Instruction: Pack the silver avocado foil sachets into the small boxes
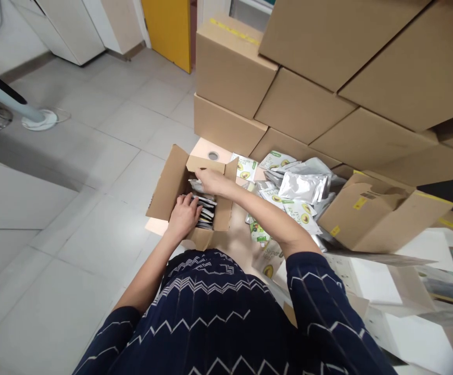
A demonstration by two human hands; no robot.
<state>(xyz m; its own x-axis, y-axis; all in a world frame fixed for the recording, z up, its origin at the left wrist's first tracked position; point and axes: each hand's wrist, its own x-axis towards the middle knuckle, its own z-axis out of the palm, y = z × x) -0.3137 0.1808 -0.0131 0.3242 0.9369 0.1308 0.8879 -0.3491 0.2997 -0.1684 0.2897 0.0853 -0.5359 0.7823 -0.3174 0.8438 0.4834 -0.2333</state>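
Note:
An open cardboard box (167, 179) stands in front of me with its flaps spread. Inside it, several flat pouches (206, 212) stand on edge in a row. My left hand (185, 213) reaches over the box's left side, fingers bent and slightly apart against the pouch tops. At the far end of the box, my right hand (208, 181) is closed on a silvery pouch (196, 185); its fingertips are partly hidden. To the right lies a loose heap of silver pouches (304, 186) and printed white pouches with avocado pictures (301, 214).
Large closed cartons (234, 73) are stacked behind the heap. An opened carton (378, 219) leans at the right, with white boxes (375, 281) below it. The box rests on a pale table (226, 239). Grey floor tiles (93, 208) lie to the left, with a round-based stand (39, 120).

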